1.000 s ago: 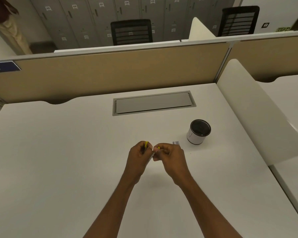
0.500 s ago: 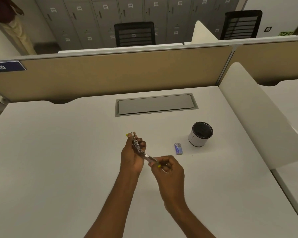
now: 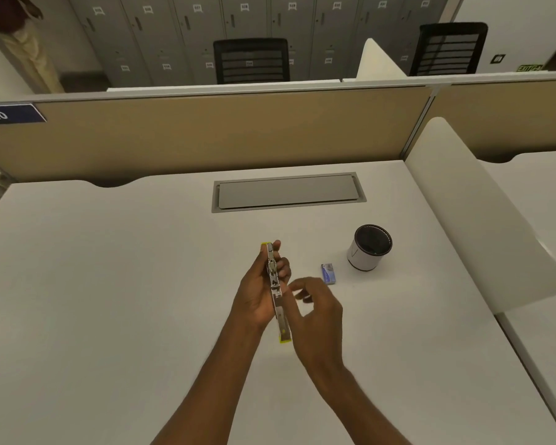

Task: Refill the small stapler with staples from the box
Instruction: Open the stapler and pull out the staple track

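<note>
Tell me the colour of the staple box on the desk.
Blue, with a paler top end: the staple box shows best in the head view, lying beside the cup.

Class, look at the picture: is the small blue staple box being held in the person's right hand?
No, the staple box lies on the desk beside the cup, apart from the empty right hand.

A single wide-angle head-worn camera looks forward and steeply down from close above the white desk (image 3: 109, 284), taking in both forearms and, farther off, the beige partition (image 3: 206, 136) and lockers (image 3: 174, 33).
</note>
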Motion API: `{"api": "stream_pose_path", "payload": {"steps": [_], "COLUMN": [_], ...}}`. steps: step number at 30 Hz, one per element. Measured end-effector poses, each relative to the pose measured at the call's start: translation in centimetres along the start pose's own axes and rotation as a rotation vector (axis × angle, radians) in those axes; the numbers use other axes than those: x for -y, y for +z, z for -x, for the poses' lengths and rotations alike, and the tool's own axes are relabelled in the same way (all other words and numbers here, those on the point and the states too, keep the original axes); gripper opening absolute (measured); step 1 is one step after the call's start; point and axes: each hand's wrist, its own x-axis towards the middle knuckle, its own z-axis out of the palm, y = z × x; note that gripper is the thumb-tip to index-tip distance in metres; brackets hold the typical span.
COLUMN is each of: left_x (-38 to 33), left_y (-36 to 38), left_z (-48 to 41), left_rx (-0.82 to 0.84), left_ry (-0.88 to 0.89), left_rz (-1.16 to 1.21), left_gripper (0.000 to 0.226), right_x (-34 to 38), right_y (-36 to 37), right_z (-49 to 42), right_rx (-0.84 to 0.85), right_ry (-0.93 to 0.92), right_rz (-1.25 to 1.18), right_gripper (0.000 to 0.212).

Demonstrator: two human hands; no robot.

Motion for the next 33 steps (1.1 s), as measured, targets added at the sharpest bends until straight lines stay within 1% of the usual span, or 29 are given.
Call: {"api": "stream_pose_path", "payload": {"steps": [2,4,8,11,14,18,22,26,28,29,32,33], "left_x": [0.4,0.8,1.5,1.6,1.8,2.0,1.8,1.7,1.5,1.4,1.0,1.0], "left_y": [0.2,0.3,-0.2,-1.1,-1.7,-1.8,-1.1,-0.9,-0.7,-0.5,0.2,0.2], "left_z": [0.3,0.6,0.6,-0.1,-0.4,-0.1,0.4,0.8,1.0,1.2,1.8,2.0], "left_rx": [0.020,-0.006,-0.024,-0.041,-0.002,0.048,0.069,0.048,0.037,0.045,0.036,0.032], "left_ry": [-0.043,-0.068,-0.113,-0.152,-0.178,-0.160,-0.138,-0.103,-0.090,-0.093,-0.120,-0.129], "left_rz": [-0.013,-0.017,-0.053,-0.121,-0.111,-0.094,-0.128,-0.182,-0.188,-0.177,-0.078,-0.040], "left_gripper": [0.027,0.028,0.030,0.045,0.055,0.066,0.069,0.073,0.070,0.064,0.034,0.029], "right_x": [0.4,0.6,0.9,1.0,1.0,0.8,0.7,0.8,0.8,0.8,1.0,1.1], "right_y": [0.2,0.4,0.3,0.0,-0.2,-0.3,-0.3,-0.6,-0.7,-0.8,-0.9,-1.0], "right_z": [-1.2,-2.1,-3.3,-3.8,-3.9,-3.9,-3.8,-3.9,-3.9,-3.9,-3.9,-3.9], "right_rx": [-0.024,-0.025,-0.038,-0.046,-0.037,-0.035,-0.039,-0.004,0.021,0.029,0.045,0.047], "right_ry": [-0.072,-0.138,-0.188,-0.185,-0.188,-0.187,-0.212,-0.223,-0.219,-0.215,-0.196,-0.196], "right_rz": [0.064,0.141,0.225,0.216,0.210,0.210,0.265,0.283,0.295,0.298,0.271,0.266], "right_gripper": [0.009,0.017,0.024,0.028,0.028,0.027,0.023,0.028,0.030,0.030,0.028,0.027]}}
